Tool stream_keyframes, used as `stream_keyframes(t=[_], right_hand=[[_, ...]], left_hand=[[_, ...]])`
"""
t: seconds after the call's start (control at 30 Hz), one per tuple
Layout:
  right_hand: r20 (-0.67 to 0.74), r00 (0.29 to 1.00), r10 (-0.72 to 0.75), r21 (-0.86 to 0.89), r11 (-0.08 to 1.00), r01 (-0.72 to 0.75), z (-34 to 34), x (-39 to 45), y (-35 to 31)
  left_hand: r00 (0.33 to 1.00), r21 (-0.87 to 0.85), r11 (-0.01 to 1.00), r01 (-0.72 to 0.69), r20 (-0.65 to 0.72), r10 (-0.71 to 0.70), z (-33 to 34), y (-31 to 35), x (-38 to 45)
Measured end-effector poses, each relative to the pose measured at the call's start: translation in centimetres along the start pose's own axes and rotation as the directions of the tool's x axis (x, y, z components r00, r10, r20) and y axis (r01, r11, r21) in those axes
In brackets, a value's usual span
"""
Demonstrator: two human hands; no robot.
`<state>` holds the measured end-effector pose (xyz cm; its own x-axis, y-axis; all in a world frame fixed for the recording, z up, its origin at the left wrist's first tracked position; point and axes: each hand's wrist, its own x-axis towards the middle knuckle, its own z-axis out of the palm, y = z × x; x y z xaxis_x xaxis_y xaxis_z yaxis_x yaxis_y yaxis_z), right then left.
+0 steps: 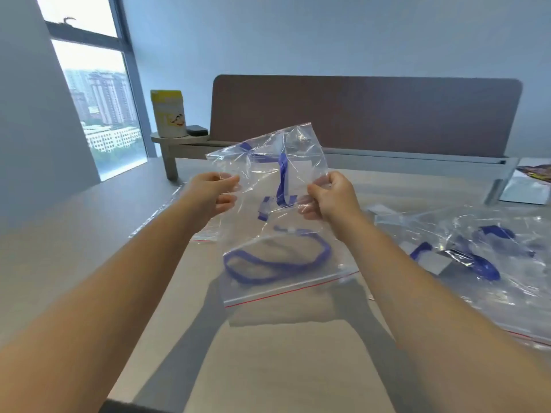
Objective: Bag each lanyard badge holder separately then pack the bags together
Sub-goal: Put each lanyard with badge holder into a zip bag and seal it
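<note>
I hold a clear zip bag (268, 222) in the air above the table, its red-lined zip edge hanging down toward me. My left hand (213, 193) pinches its left side and my right hand (331, 198) pinches its right side. Inside it lies a blue lanyard (277, 263) looped near the zip, with its strap running up to a clear badge holder (298, 177) with a white card. To the right on the table rests a larger clear bag (477, 263) holding several bagged blue lanyards.
Flat empty zip bags (167, 216) lie on the table behind my left hand. A brown desk divider (366, 111) stands at the back. A yellow-lidded canister (167, 113) and a black object (196, 130) sit on a small shelf. A printed packet (527, 183) lies far right.
</note>
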<state>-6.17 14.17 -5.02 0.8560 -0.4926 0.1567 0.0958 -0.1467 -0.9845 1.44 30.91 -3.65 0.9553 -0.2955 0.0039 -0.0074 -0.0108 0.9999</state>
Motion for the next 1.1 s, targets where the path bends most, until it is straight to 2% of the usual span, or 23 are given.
stream_keyframes(t=[0.1,0.27,0.33,0.43,0.57,0.67,0.8,0.93,1.0,1.1], right_hand=[[-0.196,0.98,0.016,-0.07,0.997,-0.03,-6.2,0.1,1.2],[-0.463,0.886,0.033,-0.227,0.962,-0.155,-16.1,0.0,3.5],[-0.528,0.849,0.04,-0.303,0.924,-0.232,-19.3,0.3,4.7],[-0.592,0.804,0.057,-0.447,0.807,-0.386,-23.3,0.6,6.3],[-0.623,0.78,0.062,-0.538,0.69,-0.484,-27.4,2.3,8.2],[-0.62,0.78,0.086,-0.594,0.598,-0.538,-29.4,4.0,8.9],[-0.589,0.799,0.117,-0.709,0.4,-0.581,-30.7,5.3,9.0],[-0.567,0.82,0.076,-0.801,0.183,-0.57,-30.8,6.5,8.4],[-0.523,0.851,0.04,-0.844,0.111,-0.524,-30.5,7.3,8.1],[-0.445,0.895,0.0,-0.894,0.05,-0.445,-29.8,8.1,7.7]], left_hand=[[0.999,0.137,0.99,-0.032,0.045,0.026,5.1,-0.7,0.4],[0.976,0.35,0.927,-0.135,0.21,0.063,13.7,-2.7,1.4],[0.96,0.401,0.902,-0.163,0.274,0.052,17.0,-3.3,2.1],[0.938,0.464,0.861,-0.21,0.345,0.042,21.4,-4.4,3.5],[0.921,0.574,0.761,-0.304,0.382,0.079,26.3,-5.9,6.0],[0.92,0.686,0.638,-0.35,0.38,0.095,28.9,-6.9,8.4],[0.897,0.786,0.447,-0.427,0.433,0.094,31.5,-9.0,11.8],[0.847,0.8,0.294,-0.523,0.525,0.081,33.5,-10.8,14.9],[0.812,0.786,0.231,-0.574,0.583,0.035,34.1,-11.6,16.1],[0.783,0.768,0.2,-0.608,0.622,-0.003,34.7,-12.2,16.7]])
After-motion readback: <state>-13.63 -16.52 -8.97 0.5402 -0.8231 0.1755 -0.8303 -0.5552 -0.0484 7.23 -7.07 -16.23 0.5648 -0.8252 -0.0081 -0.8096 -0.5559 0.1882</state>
